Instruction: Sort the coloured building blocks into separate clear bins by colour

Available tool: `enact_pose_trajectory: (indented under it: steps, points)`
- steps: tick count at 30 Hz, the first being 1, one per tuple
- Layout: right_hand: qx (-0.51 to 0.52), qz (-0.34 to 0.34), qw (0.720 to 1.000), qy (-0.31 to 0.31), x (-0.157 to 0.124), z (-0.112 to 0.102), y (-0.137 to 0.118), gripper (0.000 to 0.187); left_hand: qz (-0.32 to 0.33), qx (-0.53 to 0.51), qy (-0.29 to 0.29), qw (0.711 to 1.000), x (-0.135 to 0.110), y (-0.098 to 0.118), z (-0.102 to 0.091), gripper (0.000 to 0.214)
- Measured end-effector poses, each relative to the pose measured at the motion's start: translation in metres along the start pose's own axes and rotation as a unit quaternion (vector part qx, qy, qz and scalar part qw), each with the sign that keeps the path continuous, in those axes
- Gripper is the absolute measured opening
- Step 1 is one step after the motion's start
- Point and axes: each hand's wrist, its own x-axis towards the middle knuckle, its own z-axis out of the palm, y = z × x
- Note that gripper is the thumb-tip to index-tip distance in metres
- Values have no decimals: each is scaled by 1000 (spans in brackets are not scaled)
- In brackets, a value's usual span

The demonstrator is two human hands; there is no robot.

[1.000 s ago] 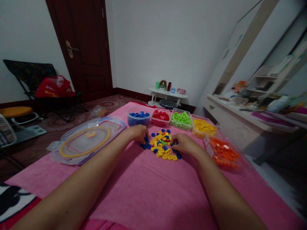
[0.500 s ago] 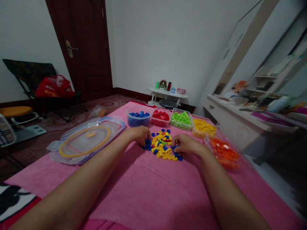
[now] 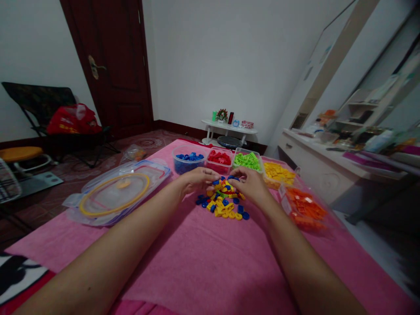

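Since half a second ago, the left hand (image 3: 197, 178) and the right hand (image 3: 250, 183) are further from the person and closer together, shifted from the two sides of the pile of plastic pieces (image 3: 225, 203) to its far edge. Blue pieces (image 3: 199, 199) that lie partly under the left fingers earlier now show at the pile's left side, and a blue disc (image 3: 246, 215) lies uncovered at its near right corner.

The pile sits on the pink-covered tabletop (image 3: 203, 258), between the two forearms. It is mostly yellow and blue, with a little green and red, and several yellow rings (image 3: 231, 215) line its near edge. The left hand's fingers are bent towards the pile; I cannot make out whether its grip is closed on a piece. The right hand's fingertips curl at a blue piece, but whether its grip actually holds it is unclear.

Beyond the hands stand a round tub of blue pieces (image 3: 183, 168), a red-filled box (image 3: 218, 167) and a green-filled box (image 3: 260, 162); a yellow-filled box (image 3: 271, 183) and an orange-filled box (image 3: 310, 225) continue the row towards the person's right. Stacked clear lids (image 3: 114, 192) lie left of the left forearm, the top one edged in yellow.
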Motion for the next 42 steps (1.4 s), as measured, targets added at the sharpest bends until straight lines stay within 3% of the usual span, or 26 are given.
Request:
enact_pose_trajectory:
  steps: [3,7,11,13,15,17,21,23,25,28,30,31,33,37,39,42]
  points:
    - [52,-20,998,2,-4,9,-14,17,-57,-175,-42,982,3,-7,12,15]
    - [64,-27,998,0,-8,16,-19,27,-98,-273,-121,949,7,-14,17,38]
    - [65,-26,996,58,-6,10,-14,26,-120,-305,-99,940,5,-4,14,24]
    - [75,-12,995,71,-4,7,-8,26,-76,-293,-42,952,6,8,9,19]
    - [78,1,994,72,-2,6,-2,25,21,-250,68,966,10,22,3,13]
    - [74,7,994,74,-1,7,6,23,111,-208,172,957,19,35,-5,6]
    - [50,16,996,79,-1,10,20,23,221,-123,304,918,44,47,-29,8]
    - [36,24,997,67,-1,12,27,23,263,40,383,885,55,46,-40,16]
    - [28,31,998,44,-1,15,32,20,278,235,419,832,60,42,-47,21]
    - [9,30,1000,-1,-3,23,36,17,314,412,403,755,59,33,-43,28]
    - [-24,23,999,-37,-6,28,34,16,354,453,375,727,54,27,-32,28]
    - [-50,21,997,-55,-7,30,32,17,367,461,353,727,51,23,-25,26]
    - [-110,15,990,-86,-10,33,26,20,360,467,288,755,45,16,-11,23]
    - [-194,4,972,-131,-15,32,18,26,246,506,98,821,33,1,5,21]
    - [-209,6,967,-143,-15,31,16,29,175,529,22,830,27,-5,7,23]
    - [-210,11,964,-163,-15,30,14,30,114,541,-24,833,21,-12,6,32]
